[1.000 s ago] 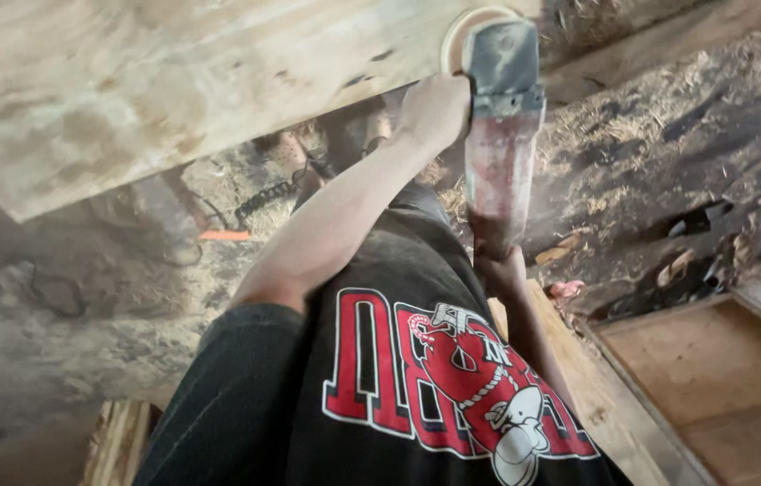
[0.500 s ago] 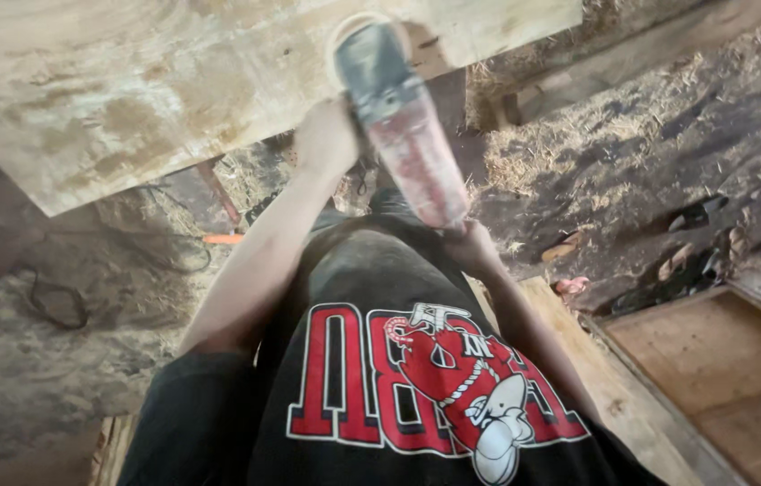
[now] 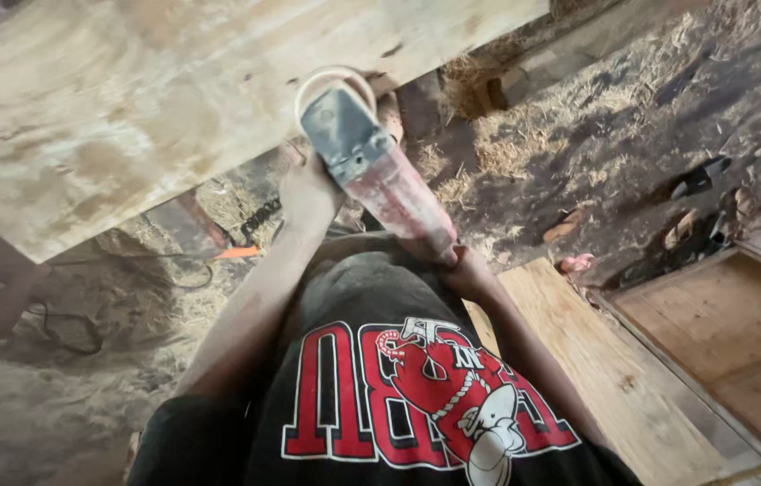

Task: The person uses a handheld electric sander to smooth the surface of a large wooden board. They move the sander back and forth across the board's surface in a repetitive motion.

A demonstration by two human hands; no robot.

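Head view: left hand [image 3: 308, 189] and right hand [image 3: 459, 266] both grip an angle grinder [image 3: 371, 157] pressed against a wood slab [image 3: 128, 108]; its surface ahead looks smoothed, with blotchy patches left.

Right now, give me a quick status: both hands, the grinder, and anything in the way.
Left hand grips near the grinder head. Right hand holds its rear handle. Disc against the wooden slab edge. Black cable lies on the sawdust floor, left.

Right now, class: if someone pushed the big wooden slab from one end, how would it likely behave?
The wooden slab looks thick and broad, so probably heavy and stiff. Its rough, dusty face should grip rather than slide. Flat, so unlikely to roll.
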